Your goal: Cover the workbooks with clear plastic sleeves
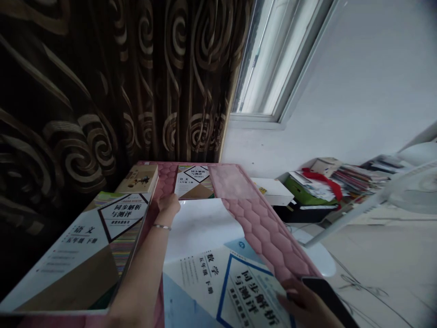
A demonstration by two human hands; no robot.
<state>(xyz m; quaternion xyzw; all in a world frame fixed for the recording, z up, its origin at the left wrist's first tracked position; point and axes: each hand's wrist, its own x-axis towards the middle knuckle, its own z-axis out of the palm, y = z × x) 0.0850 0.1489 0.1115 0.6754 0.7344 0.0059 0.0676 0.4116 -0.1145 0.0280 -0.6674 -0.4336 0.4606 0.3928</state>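
My left hand (168, 205) reaches forward across a pink quilted surface (262, 223). Its fingers are curled at the near edge of a workbook with a diamond title panel (194, 181), and a thin bracelet circles the wrist. My right hand (303, 305), at the bottom right, holds a dark phone (327, 296) and rests on a blue and white workbook (232, 287). A larger workbook with a brown corner (85, 246) lies to the left of my left arm. A white sheet (201, 225) lies between the books.
A small tan book (139, 178) sits at the far left of the pink surface. A dark swirl-patterned curtain (102, 82) hangs behind, beside a window (273, 59). To the right stand a white fan (409, 191), stacked books and papers (334, 182), and a white box (273, 191).
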